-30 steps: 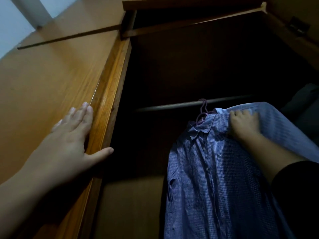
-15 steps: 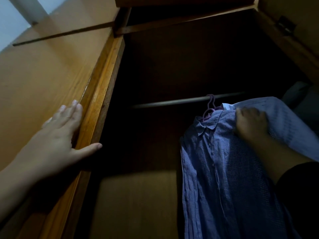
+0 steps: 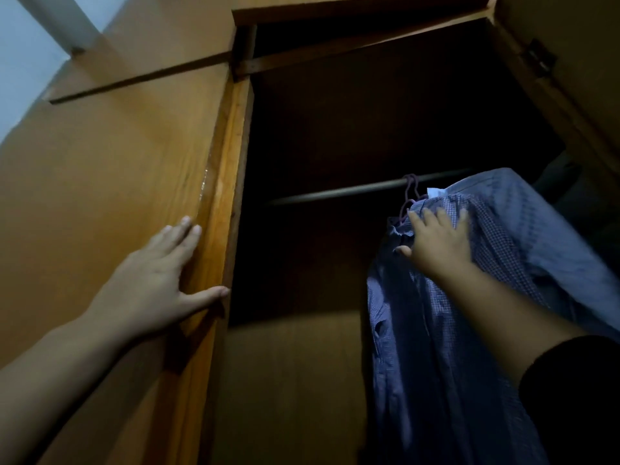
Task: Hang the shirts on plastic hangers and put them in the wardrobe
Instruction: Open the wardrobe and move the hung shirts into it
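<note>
Fingers (image 3: 436,218) of the right hand (image 3: 437,243) lie spread and fairly straight on the shoulder of the blue checked shirt (image 3: 436,347), released rather than gripping, which looks like a steadying touch so the cloth settles square on its hanger. Just above, the purple plastic hanger (image 3: 411,196) has its hook over the metal rail (image 3: 335,193), so this 1 shirt hangs inside the wardrobe (image 3: 335,112), toward the right of the dark opening. Whether the hook is fully seated is hard to tell in the gloom. Past the shirt, at the far right, something dark hangs or leans, too dim to name. The left hand (image 3: 157,283) rests flat and relaxed against the wooden door (image 3: 110,179), thumb at its edge, probably to keep it open and brace the reach.
</note>
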Demonstrator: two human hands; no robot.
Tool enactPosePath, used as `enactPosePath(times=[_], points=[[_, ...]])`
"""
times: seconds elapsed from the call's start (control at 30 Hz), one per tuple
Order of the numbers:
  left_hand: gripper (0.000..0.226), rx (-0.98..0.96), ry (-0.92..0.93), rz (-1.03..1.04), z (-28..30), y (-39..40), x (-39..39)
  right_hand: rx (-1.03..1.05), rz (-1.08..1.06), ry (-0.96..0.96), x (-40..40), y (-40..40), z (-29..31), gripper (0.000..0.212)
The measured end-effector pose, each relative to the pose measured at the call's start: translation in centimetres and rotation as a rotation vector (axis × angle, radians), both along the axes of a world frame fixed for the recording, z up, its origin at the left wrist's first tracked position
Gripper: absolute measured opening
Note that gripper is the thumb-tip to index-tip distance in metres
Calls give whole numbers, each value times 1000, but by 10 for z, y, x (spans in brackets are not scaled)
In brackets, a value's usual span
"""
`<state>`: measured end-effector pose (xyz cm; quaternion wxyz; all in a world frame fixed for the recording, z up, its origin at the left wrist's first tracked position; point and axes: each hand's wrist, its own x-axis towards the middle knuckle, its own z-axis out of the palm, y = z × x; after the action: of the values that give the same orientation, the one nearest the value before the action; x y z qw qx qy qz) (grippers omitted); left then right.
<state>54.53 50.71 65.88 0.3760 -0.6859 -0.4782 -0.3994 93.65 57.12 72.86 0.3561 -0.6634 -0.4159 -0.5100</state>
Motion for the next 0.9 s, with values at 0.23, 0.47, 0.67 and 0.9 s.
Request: enactPosePath(times=[0.23,0.47,0.67,0.9], points=[[131,-77,33,123,-22,-27,-36,-21,287,30,-90,-25,-54,70],[95,-131,68,206,-53,-75,-89,19,585,31,-220,-84,-115,65],[91,-183,52,324,-86,-123,-150,-53,784,3,-334,-128,-161,64],[86,-286,-42,504,-145,-177,-216,-342,1072,-29,-455,-153,-225,64]])
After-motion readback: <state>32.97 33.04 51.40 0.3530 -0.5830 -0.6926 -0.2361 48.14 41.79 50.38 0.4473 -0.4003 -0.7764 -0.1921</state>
